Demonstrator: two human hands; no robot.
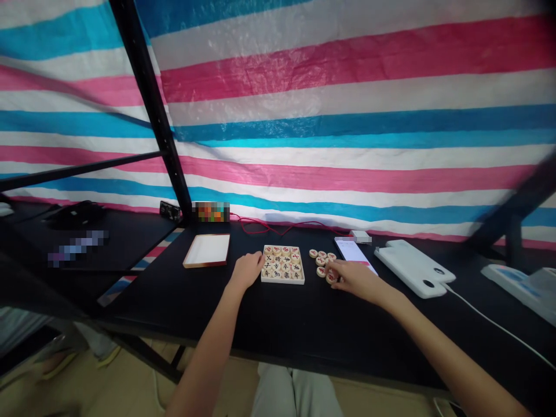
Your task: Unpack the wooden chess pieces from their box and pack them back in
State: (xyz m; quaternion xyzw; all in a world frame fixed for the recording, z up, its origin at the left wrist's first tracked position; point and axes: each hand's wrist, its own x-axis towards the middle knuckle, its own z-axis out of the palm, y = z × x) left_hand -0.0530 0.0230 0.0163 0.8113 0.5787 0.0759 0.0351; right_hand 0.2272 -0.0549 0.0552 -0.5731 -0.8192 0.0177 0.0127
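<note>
A square white box (282,281) on the black table holds rows of round wooden game pieces (286,259) with red or black characters. My left hand (248,270) rests against the box's left side, its fingers together at the edge; whether they pinch anything is hidden. Right of the box lies a small group of loose pieces (322,255) with red characters. My right hand (347,278) is at the near end of that group, thumb and fingers closed on a round piece (330,278).
An open box lid (207,251) lies to the left. Beyond my right hand are a phone (354,251), a white adapter (360,236) and a white device (414,269) with a cable. A red cable (260,225) runs along the back. A black metal post (160,121) rises at the left.
</note>
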